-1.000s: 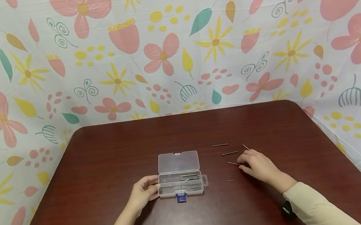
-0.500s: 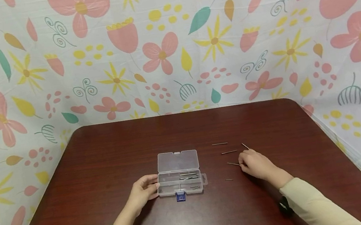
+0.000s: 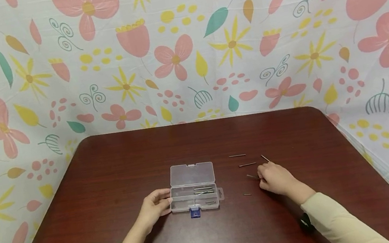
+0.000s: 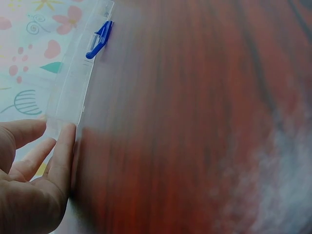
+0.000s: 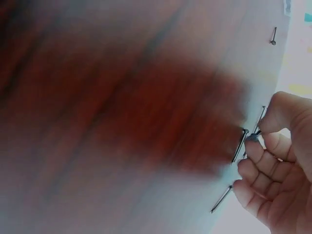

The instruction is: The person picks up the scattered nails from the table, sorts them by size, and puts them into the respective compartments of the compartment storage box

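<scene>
A clear plastic box [image 3: 191, 175] lies with its lid raised, showing several nails [image 3: 203, 191] in its compartments. My left hand [image 3: 151, 209] holds the box's left end between thumb and fingers; the left wrist view shows the fingertips against that end. To the right of the box, my right hand [image 3: 276, 178] pinches a nail [image 3: 252, 177] between thumb and forefinger, low over the table. In the right wrist view, the pinched nail [image 5: 253, 137] is mostly covered by the fingers. Its other fingers are curled towards the palm.
Loose nails lie around the right hand: one at the back [image 3: 237, 156], another nail [image 3: 247, 164] before it, a slanted nail [image 3: 265, 158] beside the knuckles, and a short nail [image 3: 247, 194] nearer. A blue latch [image 3: 195, 212] hangs from the box front. A patterned curtain [image 3: 180, 77] surrounds the dark table [image 3: 138, 151].
My right fingers have closed further on the nail, and it has shifted slightly right towards the hand. The left hand and box stay in place.
</scene>
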The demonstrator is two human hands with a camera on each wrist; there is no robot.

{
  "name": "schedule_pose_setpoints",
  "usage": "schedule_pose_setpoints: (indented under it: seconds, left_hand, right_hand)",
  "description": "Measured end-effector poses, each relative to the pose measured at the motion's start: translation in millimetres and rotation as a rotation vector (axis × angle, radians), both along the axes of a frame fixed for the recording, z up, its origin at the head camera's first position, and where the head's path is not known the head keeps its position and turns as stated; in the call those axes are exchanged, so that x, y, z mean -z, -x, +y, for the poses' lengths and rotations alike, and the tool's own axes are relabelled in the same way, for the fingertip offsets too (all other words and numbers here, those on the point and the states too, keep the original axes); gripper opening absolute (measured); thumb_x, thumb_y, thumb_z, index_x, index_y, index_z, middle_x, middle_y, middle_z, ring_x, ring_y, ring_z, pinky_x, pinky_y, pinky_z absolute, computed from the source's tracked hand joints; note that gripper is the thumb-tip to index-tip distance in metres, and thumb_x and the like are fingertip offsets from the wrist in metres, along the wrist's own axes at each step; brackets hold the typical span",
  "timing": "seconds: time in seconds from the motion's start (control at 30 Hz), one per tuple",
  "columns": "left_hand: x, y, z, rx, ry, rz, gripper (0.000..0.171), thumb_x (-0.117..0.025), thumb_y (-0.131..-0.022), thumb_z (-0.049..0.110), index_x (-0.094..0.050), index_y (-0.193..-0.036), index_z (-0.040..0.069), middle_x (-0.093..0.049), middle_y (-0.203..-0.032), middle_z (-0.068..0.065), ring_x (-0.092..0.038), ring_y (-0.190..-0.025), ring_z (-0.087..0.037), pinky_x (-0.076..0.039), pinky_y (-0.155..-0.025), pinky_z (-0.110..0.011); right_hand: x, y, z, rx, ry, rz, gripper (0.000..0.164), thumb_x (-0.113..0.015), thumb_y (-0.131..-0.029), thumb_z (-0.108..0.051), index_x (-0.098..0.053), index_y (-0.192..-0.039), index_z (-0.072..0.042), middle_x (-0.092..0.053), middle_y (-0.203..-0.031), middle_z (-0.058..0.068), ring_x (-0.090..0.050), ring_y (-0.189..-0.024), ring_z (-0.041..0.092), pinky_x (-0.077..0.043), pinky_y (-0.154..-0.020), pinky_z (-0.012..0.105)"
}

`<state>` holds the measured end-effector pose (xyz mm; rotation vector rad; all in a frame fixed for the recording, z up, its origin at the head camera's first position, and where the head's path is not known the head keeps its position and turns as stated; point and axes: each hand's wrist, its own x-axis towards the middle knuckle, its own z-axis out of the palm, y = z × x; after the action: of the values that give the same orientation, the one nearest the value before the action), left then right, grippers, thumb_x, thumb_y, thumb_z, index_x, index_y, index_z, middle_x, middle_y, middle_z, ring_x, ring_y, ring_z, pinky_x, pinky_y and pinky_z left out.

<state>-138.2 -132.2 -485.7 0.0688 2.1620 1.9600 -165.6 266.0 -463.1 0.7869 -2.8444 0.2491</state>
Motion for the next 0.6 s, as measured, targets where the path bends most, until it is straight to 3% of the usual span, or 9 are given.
schedule_pose_setpoints:
  seconds: [0.2, 0.6]
  left_hand:
    - [0.1, 0.2, 0, 0.000, -0.003, 0.003, 0.038, -0.059, -0.091, 0.001, -0.049, -0.125, -0.014, -0.055, -0.120, -0.033, -0.062, -0.099, -0.023, -0.059, -0.078, -0.036]
    - [1.7, -1.7, 3, -0.030, 0.016, -0.005, 0.036, -0.060, -0.090, 0.002, -0.052, -0.122, -0.012, -0.058, -0.117, -0.030, -0.063, -0.094, -0.017, -0.059, -0.075, -0.033]
  right_hand:
    - [-0.7, -2.3, -3, -0.018, 0.038, 0.044, 0.026, -0.063, -0.066, 0.000, -0.040, -0.067, -0.014, -0.036, -0.063, -0.007, -0.033, -0.062, 0.011, -0.031, -0.056, 0.023]
    - [-4.1, -5.6, -13, -0.134, 0.222, 0.253, 0.022, -0.069, -0.066, 0.004, -0.057, -0.075, -0.012, -0.051, -0.070, -0.006, -0.043, -0.067, 0.007, -0.039, -0.054, 0.021]
